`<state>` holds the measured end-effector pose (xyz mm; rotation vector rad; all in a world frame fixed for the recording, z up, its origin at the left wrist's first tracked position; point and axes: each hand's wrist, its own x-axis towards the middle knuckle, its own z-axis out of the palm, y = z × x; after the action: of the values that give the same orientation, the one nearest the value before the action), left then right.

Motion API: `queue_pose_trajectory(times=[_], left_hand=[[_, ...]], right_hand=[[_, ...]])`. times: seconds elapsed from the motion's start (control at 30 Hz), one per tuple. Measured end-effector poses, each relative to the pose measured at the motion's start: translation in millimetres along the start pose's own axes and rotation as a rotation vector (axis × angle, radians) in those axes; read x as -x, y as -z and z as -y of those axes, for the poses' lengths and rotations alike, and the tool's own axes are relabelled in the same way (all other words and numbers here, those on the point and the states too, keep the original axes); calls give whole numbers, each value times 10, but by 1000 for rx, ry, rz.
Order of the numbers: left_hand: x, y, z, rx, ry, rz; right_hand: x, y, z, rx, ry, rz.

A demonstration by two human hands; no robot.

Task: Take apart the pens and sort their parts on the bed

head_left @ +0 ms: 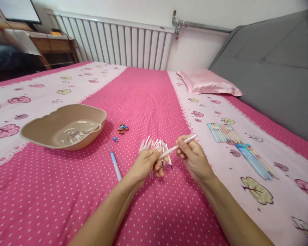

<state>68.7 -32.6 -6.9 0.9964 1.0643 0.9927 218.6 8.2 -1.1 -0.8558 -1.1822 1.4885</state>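
Observation:
A pale pink pen is held slantwise between both hands. My left hand pinches its lower left end, and my right hand grips it near the clear, patterned upper right end. Right behind and beneath the left hand lies a heap of pink and white pen parts, partly hidden by the fingers. To the left rests a blue-and-lilac pen, its near end covered by my left forearm. Small brown and blue pieces sit farther off, with one blue piece apart from them.
A beige basin at left holds several small white and grey pieces. On the right, one row of blue and orange pens lies beyond a second row. Farther back are a pink pillow, a grey headboard and a radiator.

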Motion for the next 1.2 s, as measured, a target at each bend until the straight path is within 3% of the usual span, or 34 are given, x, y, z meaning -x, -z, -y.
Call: queue_pose_trajectory(times=[0.1,0.17,0.3,0.4,0.47,0.57,0.73,0.8,0.87,0.93,1.07,1.13,1.2], left_hand=[[-7,33,8,49,72,37],[-12,43,13,-29,22,-58],[-8,19,5,-343,-354,-296],[6,-3,2,-604,-614,-336],[10,-7,7,-681,-710,-370],[2,1,21,-627,-658,-407],[-30,57,58,-407,-267,-314],[-29,76,61,-365,-191,-330],[-16,74,48,-422,-260,-418],[3,50,23,-529,-438,-469],[24,-2,-11,-726,-769,-379],[23,-7,-11,-748,-798,-390],[15,1,0,-708,-720,-413]], right_hand=[[22,4,47,-28,-15,49],[22,2,64,-42,-33,50],[-3,-10,63,-56,-49,-25],[-8,-26,65,-59,-73,-65],[2,-41,77,-57,-90,-63],[22,-58,98,-69,-72,-49],[25,-39,103,-107,-26,-34],[14,-26,96,-131,-17,-53],[4,-20,92,-140,-16,-79],[0,-24,91,-129,-25,-86],[13,-44,97,-90,-44,-95],[22,-49,99,-74,-45,-88],[28,-51,100,-67,-31,-77]])
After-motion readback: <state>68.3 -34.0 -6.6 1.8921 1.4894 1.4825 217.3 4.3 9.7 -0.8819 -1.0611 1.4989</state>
